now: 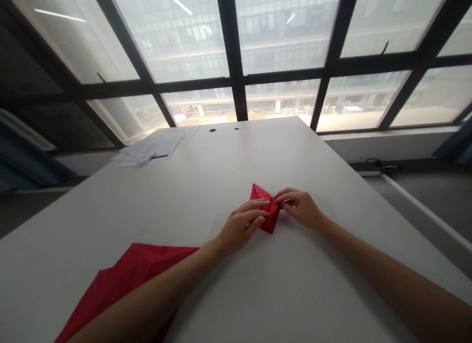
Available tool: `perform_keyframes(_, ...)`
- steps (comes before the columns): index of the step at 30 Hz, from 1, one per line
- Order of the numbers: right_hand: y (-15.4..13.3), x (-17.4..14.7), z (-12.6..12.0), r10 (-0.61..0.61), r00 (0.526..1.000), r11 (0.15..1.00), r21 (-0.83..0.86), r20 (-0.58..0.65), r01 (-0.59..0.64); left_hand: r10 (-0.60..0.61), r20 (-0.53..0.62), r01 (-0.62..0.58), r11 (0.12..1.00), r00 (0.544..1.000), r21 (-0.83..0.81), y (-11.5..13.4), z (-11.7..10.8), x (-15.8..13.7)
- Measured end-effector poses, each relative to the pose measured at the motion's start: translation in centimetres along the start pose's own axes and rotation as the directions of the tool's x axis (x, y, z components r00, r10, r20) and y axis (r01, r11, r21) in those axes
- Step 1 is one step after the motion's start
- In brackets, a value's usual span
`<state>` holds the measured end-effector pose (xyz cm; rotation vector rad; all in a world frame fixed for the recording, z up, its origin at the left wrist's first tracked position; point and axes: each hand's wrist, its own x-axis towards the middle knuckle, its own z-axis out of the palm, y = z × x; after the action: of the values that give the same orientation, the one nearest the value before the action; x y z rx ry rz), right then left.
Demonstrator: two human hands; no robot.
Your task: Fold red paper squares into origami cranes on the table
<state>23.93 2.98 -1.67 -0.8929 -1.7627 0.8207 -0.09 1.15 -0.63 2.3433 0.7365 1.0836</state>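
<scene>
Red folded paper (272, 222) lies on the white table (295, 279), around its middle. The left hand (241, 222) rests its loose fingers upon this paper; the right hand (300, 207) pinches the paper's edge with fingertips. A larger red sheet (121, 274) is at the table's near left, white papers (147, 147) at its far left.

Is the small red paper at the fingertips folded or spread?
Folded: the small red paper has a compact, pointed outline and a crease line near its far tip.

My left hand (241, 224), my right hand (302, 208): two. Folded paper (273, 217) at both: one. Red sheet (121, 269) behind left: one. Pen (159, 157) beyond left: one. Table holes (212, 130) beyond both: two.
</scene>
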Motion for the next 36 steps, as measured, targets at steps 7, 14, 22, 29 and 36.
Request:
perform_keyframes(7,-1.2,0.2,0.5,0.145,0.984,0.965,0.235,-0.106,-0.117,0.032,0.135,-0.063,0.972,0.99,0.225,-0.1,0.2,0.1)
perform_keyframes(14,-1.3,-0.4,1.3,0.036,0.994,0.999,0.044,-0.101,-0.032,-0.219,-0.154,0.201,0.972,0.964,-0.122,0.8,0.1,0.1)
perform_keyframes(22,-0.8,-0.3,1.5,0.204,0.979,0.946,0.254,0.016,-0.202,-0.585,-0.164,0.314,0.627,0.794,-0.713,0.1,1.1,0.6)
perform_keyframes(29,-0.2,0.4,-0.5,0.28,0.96,0.96,0.012,0.019,-0.281,-0.215,-0.499,0.232,0.972,0.84,-0.029,-0.5,-0.4,0.4)
perform_keyframes(36,0.0,-0.2,-0.7,-0.068,0.997,0.78,-0.622,0.026,0.069,-0.112,0.241,0.029,0.945,0.964,0.325,0.5,0.1,0.1)
